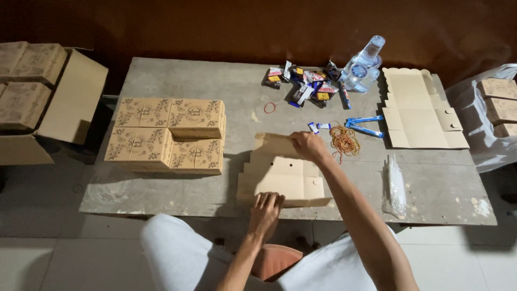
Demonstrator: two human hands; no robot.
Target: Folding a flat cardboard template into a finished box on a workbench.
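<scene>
A half-folded cardboard box (283,175) is held on the grey counter (177,81), near its front edge and about in the middle. The left hand (266,207) is laid on the near wall of this box, and its fingers (269,198) are kept together and curled over the edge. The right hand (308,145) is placed at the far flap of the box, with the fingers pinched on the flap's upper edge.

To the left of the box, a stack of finished printed boxes (168,134) is seen, arranged in a 2 by 2 block. Just to the right of the box, beside the right hand, a heap of rubber bands (344,141) is found, and 1 single red rubber band (270,108) lies behind the box. Farther behind it, a pile of small snack packets (307,86) and clear water bottles (363,67) are seen. A flat unfolded box sheet (420,110) is laid well to the right of the box. A bundle of clear plastic items (396,186) rests to the right, near the front edge; what they are cannot be told.
</scene>
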